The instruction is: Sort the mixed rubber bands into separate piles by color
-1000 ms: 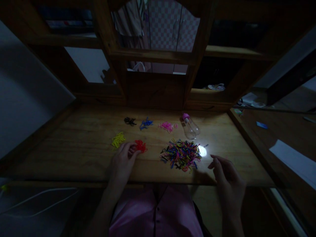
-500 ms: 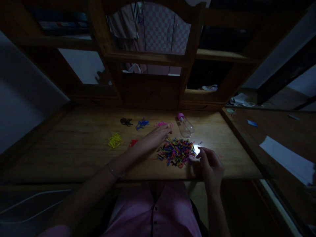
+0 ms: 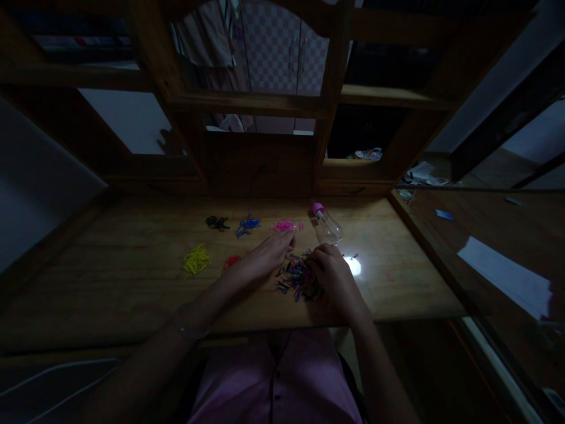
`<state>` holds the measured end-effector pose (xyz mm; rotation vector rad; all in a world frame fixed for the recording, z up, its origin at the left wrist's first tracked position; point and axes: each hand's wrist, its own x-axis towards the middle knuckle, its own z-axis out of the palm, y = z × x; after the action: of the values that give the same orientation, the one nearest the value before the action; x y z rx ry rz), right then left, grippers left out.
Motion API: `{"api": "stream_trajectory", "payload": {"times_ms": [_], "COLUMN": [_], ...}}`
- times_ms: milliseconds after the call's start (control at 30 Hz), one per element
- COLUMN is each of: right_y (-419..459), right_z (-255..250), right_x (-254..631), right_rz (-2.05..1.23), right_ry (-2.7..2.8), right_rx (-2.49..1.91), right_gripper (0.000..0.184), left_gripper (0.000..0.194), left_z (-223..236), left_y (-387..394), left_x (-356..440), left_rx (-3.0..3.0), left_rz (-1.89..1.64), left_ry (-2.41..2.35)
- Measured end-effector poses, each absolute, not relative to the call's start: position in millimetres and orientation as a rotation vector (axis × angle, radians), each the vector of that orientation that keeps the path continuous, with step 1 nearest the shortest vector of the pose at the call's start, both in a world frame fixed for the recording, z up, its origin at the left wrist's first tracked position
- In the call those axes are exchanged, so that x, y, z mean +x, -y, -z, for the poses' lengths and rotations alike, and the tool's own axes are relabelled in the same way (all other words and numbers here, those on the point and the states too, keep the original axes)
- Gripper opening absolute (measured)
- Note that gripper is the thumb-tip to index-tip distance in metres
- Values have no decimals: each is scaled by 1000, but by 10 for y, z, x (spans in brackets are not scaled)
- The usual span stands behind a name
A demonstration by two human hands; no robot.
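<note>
A heap of small mixed-colour bands (image 3: 300,281), which look like rubber bands, lies on the wooden desk in front of me. My right hand (image 3: 331,268) reaches over its right side, fingers bent and pinched together among the bands; what they grip is hidden. Just left of the heap, my left hand (image 3: 279,246) rests with its fingers drawn together below a pink pile (image 3: 283,225); I cannot make out anything in them. A red pile (image 3: 230,262) is partly covered by my left forearm. Yellow (image 3: 196,259), blue (image 3: 247,225) and black (image 3: 217,223) piles lie further left.
A clear bottle with a pink cap (image 3: 327,224) lies behind my right hand. A few stray bands lie near a bright light spot (image 3: 354,267). Wooden shelves (image 3: 265,103) rise behind the desk, and white paper (image 3: 507,275) lies on the surface to the right.
My right hand has moved left from beside the heap onto it. My left hand has drawn back from the pink pile, which shows more now. The view has shifted slightly.
</note>
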<state>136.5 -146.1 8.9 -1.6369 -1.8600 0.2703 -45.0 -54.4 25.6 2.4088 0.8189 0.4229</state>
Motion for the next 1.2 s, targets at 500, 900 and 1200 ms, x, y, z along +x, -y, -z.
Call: {"api": "stream_trajectory", "payload": {"times_ms": [500,900,1200], "right_y": [1676,1684,1900], "right_z": [-283,-311,-512], "right_x": [1490,1372,1119], "right_rz": [-534,-597,-467], "right_ry": [1304,1301,1554], "right_rx": [-1651,-1498,-1458], "right_gripper": [19,20,15], "left_gripper": [5,18,37], "left_z": [7,-91,-451], "left_y": [1324,1369,1438], "left_x": [-548,-662,-277], "left_rx": [719,76,140], "left_rz": [-786,-739,-813], "left_ry": [-627,-508,-577]}}
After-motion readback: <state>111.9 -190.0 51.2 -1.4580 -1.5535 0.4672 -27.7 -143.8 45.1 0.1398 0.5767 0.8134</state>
